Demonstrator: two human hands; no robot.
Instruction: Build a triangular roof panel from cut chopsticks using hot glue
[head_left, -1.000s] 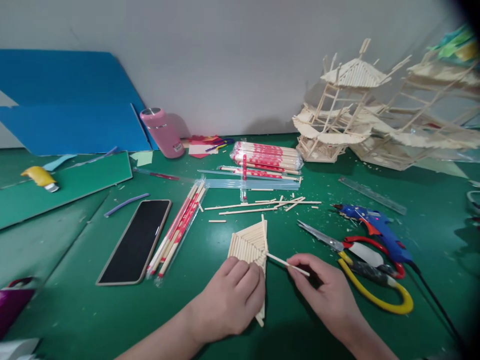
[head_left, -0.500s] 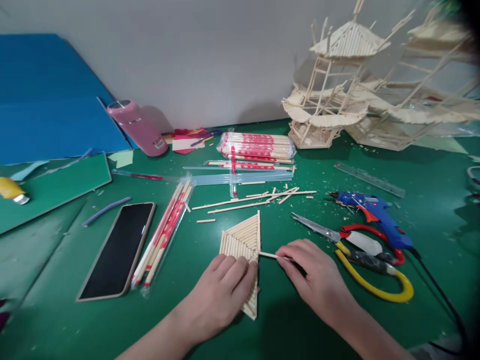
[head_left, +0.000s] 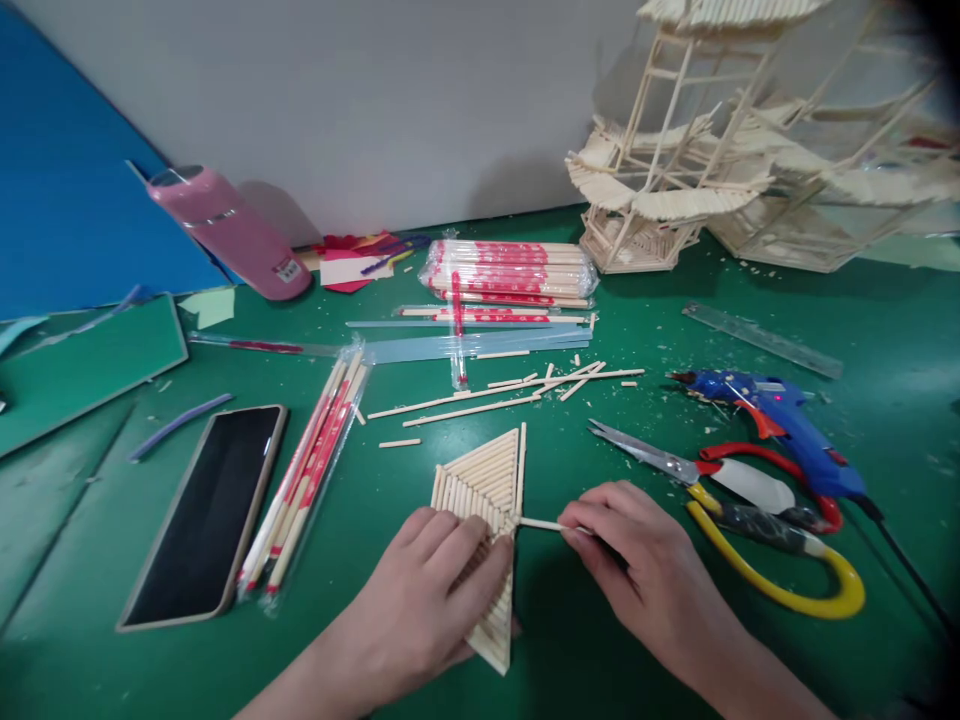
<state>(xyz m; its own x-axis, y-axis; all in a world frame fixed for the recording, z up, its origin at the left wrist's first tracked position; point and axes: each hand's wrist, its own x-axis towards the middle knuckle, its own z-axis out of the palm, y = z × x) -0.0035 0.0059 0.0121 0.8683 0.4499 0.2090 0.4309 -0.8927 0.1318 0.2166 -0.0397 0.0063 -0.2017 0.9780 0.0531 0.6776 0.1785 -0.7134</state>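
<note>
A half-hexagon panel of glued wooden sticks lies on the green table in front of me. My left hand grips its lower left part, with fingers over the top and the thumb side hidden. A thin wooden stick sticks out to the right from the middle of the panel's straight edge. My right hand pinches the outer end of that stick between thumb and fingers. Several loose sticks lie just beyond the panel.
To the right are scissors with red and yellow handles and a blue glue gun. A phone and bagged chopsticks lie left. Behind stand a pink bottle, a chopstick pack and a stick pavilion model.
The view has shifted closer and lower, so the pavilion's top is cut off. Both hands keep their holds on the panel and the stick, with only slight movement.
</note>
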